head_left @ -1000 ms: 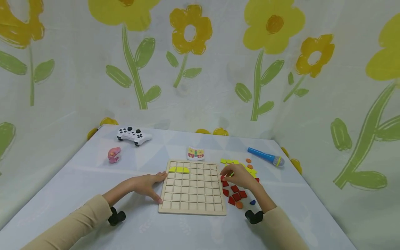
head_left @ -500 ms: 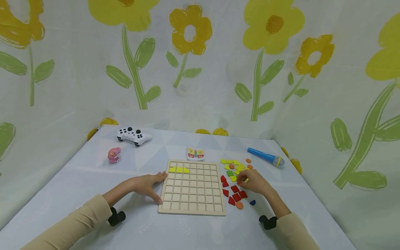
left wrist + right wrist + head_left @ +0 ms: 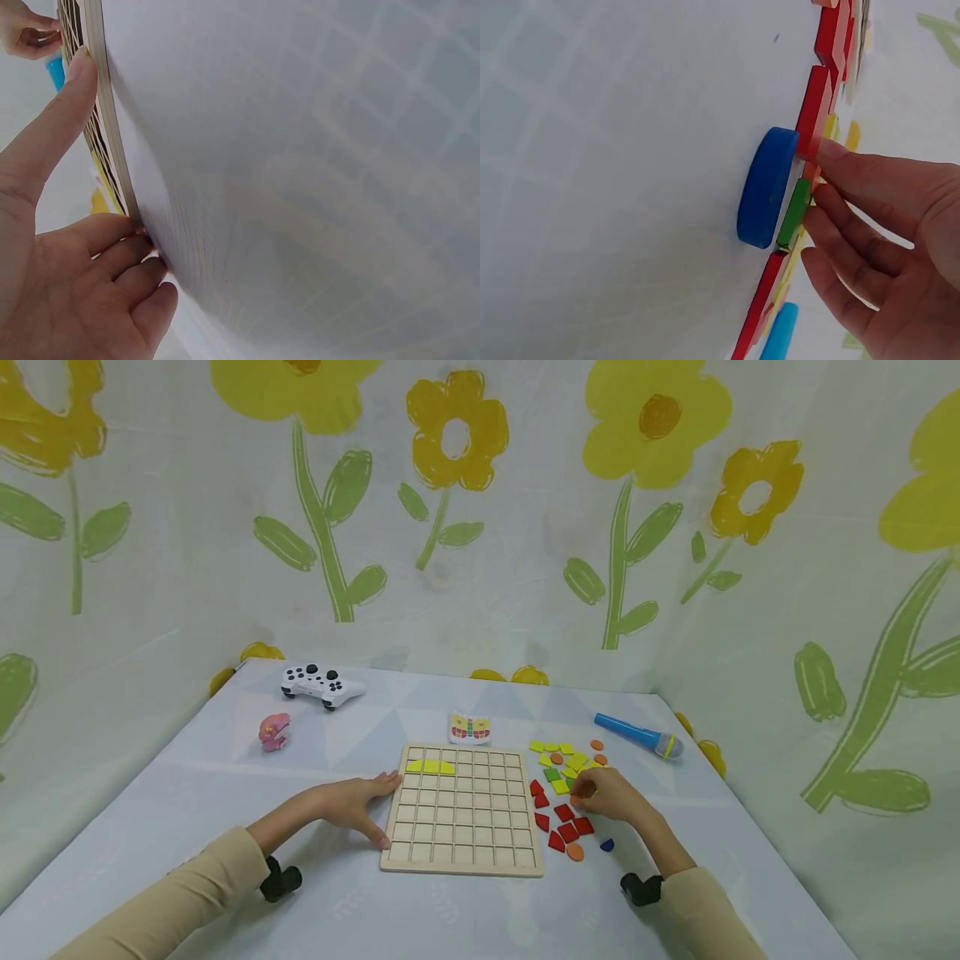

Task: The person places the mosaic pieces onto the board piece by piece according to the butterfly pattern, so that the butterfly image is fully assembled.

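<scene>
A square wooden grid board (image 3: 462, 822) lies on the table with a row of yellow pieces (image 3: 430, 767) in its upper left cells. My left hand (image 3: 351, 807) rests against the board's left side, thumb and fingers spread apart; in the left wrist view the thumb (image 3: 56, 124) touches its rim. To the right of the board, my right hand (image 3: 611, 795) pinches a small orange piece (image 3: 576, 800) over the loose pieces. The right wrist view shows a bit of orange (image 3: 811, 172) between thumb and fingertips, beside a green piece (image 3: 795, 214); most of it is hidden.
Several red pieces (image 3: 567, 832) and yellow pieces (image 3: 576, 762) lie right of the board. A blue half-round piece (image 3: 607, 844) sits near the right wrist. Behind are a butterfly card (image 3: 470, 729), blue toy microphone (image 3: 637, 735), white game controller (image 3: 318, 685) and pink toy (image 3: 273, 732).
My right hand has moved right, from a red piece beside the board to the orange piece, and then stayed nearly still. A second green piece now shows by its fingers. The left hand has not moved.
</scene>
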`<state>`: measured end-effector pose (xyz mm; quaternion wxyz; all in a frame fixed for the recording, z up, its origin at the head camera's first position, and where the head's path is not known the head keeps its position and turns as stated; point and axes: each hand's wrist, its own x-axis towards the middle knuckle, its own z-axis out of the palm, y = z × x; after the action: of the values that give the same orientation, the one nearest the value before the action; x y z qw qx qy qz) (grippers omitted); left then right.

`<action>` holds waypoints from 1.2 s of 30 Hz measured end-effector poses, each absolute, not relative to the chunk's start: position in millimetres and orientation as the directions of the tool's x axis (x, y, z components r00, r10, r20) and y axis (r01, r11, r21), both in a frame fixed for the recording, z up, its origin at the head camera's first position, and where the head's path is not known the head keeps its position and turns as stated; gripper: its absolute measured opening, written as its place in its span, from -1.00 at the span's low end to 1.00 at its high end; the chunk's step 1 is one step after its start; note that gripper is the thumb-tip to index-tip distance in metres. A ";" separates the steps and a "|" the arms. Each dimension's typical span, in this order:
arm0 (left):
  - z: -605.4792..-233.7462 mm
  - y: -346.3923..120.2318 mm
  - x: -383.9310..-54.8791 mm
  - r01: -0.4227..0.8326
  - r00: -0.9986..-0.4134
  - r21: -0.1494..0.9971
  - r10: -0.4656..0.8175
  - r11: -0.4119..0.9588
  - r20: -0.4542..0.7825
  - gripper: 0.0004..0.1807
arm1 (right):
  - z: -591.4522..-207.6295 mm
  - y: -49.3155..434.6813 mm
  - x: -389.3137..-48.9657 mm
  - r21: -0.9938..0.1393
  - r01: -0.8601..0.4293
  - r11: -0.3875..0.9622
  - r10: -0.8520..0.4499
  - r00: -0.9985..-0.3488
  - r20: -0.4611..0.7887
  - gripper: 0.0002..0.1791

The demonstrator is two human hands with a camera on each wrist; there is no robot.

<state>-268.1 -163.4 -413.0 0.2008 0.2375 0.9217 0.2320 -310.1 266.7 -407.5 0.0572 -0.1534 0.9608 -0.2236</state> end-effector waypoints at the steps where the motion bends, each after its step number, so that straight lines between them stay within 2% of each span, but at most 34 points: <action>1: -412.6 -163.5 -267.8 0.346 -0.805 0.526 0.533 0.777 -0.259 0.15 | -407.6 266.9 -310.2 -0.454 -0.270 0.849 -0.322 -0.946 -0.039 -0.84; 7: -411.3 -163.6 -266.3 0.341 -0.804 0.534 0.534 0.774 -0.262 0.15 | -407.9 266.8 -310.4 -0.467 -0.307 0.829 -0.348 -0.937 -0.002 -0.80; 16: -410.6 -164.0 -265.1 0.348 -0.803 0.531 0.538 0.773 -0.257 0.14 | -402.0 253.3 -317.2 -0.495 -0.413 0.765 -0.433 -0.898 0.079 -0.91; 23: -410.4 -164.0 -264.8 0.346 -0.805 0.535 0.537 0.771 -0.254 0.14 | -398.3 222.6 -320.0 -0.537 -0.457 0.709 -0.461 -0.877 0.137 -0.92; 36: -413.6 -164.2 -267.2 0.340 -0.812 0.537 0.529 0.772 -0.246 0.15 | -402.3 158.6 -331.9 -0.589 -0.488 0.645 -0.518 -0.845 0.133 -0.92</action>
<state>-267.2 -164.2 -413.6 0.1957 0.2362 0.9206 0.2415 -331.9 158.6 -402.3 0.0238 -0.2772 0.9066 -0.3174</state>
